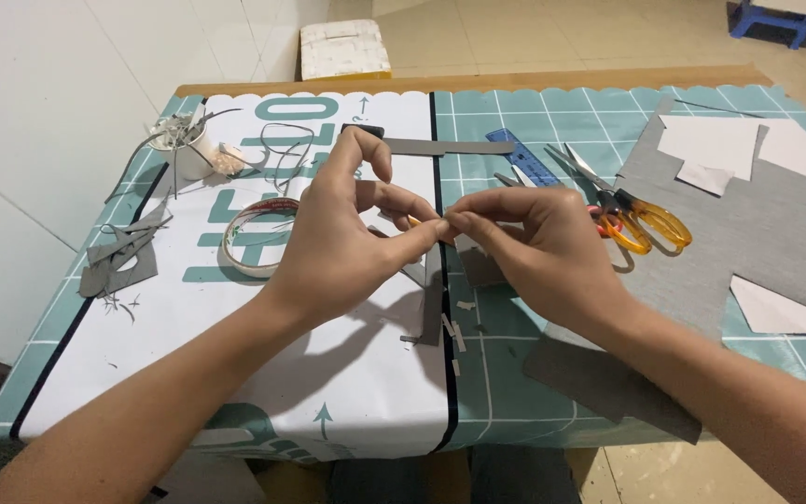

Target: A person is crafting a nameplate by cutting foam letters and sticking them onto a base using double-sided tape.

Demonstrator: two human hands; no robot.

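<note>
My left hand [342, 233] and my right hand [538, 247] meet fingertip to fingertip above the middle of the table. Both pinch one small grey strip of card [434, 280] that hangs down between them. My left index finger is raised and curled. Below the hands lie a grey card piece [479, 268] and several tiny offcuts [459, 331]. A roll of clear tape [252, 233] sits just left of my left wrist.
Orange-handled scissors [641, 219] and a blue ruler [531, 161] lie right of the hands. Large grey sheets [776, 233] with white paper pieces [711, 145] cover the right side. A white cup [188, 149] of scraps and grey offcuts [123, 257] sit at left. A long grey strip [445, 147] lies behind.
</note>
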